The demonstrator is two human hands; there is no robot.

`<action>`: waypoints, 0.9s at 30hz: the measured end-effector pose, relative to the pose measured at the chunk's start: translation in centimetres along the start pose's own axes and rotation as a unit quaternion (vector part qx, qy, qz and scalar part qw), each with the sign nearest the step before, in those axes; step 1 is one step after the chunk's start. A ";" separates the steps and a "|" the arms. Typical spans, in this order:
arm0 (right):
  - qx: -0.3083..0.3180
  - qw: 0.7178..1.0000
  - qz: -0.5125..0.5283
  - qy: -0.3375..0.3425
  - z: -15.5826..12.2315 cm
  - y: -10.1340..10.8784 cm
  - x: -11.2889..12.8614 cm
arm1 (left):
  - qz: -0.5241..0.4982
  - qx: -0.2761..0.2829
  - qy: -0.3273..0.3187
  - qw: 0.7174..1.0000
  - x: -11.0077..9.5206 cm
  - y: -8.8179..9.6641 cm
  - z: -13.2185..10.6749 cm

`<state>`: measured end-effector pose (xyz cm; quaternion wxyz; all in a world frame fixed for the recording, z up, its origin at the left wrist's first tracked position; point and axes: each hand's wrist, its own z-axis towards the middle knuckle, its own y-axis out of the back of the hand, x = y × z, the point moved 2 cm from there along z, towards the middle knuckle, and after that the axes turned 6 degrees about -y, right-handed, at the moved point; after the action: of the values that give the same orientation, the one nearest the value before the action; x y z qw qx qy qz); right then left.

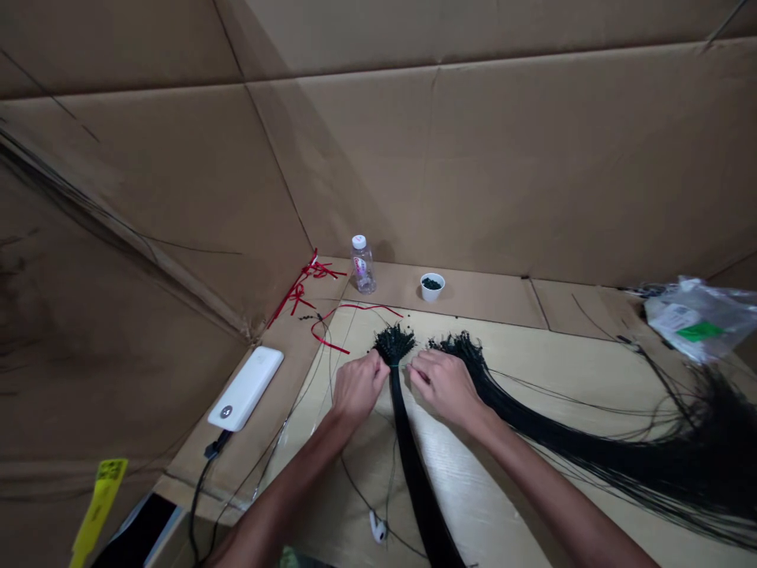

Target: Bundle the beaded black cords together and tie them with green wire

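Left hand (pixel 359 386) closed, touching black bundle (pixel 411 450), right hand (pixel 443 384) closed, just beside.

Strand bundle (pixel 417 473) smooth; wall (pixel 532 166) matt cardboard; bottle (pixel 364 274) clear plastic.

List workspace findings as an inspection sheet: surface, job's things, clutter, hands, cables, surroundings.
Surface: pale tabletop, cardboard strips along far and left edges.
Job's things: narrow black strand bundle, banded below its tufted end; wider, looser black bundle to its right.
Clutter: red ribbons, clear bottle, white cup with dark bits, plastic bag, white earbud, white device.
Hands: left hand curled at the banded neck; right hand curled just right of it; grips unclear.
Cables: black cable at the white device's near end.
Surroundings: cardboard walls; yellow tag lower left.
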<state>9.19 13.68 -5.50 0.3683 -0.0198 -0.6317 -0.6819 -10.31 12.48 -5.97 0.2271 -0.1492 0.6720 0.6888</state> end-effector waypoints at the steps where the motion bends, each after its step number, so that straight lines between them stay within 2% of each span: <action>1: 0.004 1.000 -0.006 0.001 0.0 -0.1 0.0 | 0.021 0.012 -0.001 1.000 0.1 -0.1 0.1; 7: 0.013 1.000 -0.020 -0.001 0.1 -0.6 0.0 | 0.104 0.067 -0.010 0.992 0.9 -0.2 0.4; 11: 0.015 1.000 -0.020 -0.006 0.1 -0.4 0.0 | 0.127 0.085 -0.022 0.988 1.0 -0.1 0.2; 22: -0.001 0.999 0.011 -0.049 -0.5 -0.2 -0.4 | 0.152 0.064 -0.051 0.985 1.4 0.3 -0.1; 27: -0.013 0.998 0.012 -0.066 -0.6 0.0 -0.5 | 0.166 0.039 -0.096 0.981 1.3 0.5 -0.2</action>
<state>9.82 13.38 -5.91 0.3337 -0.0770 -0.6453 -0.6829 -11.67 12.43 -6.23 0.1786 0.0397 0.6888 0.7015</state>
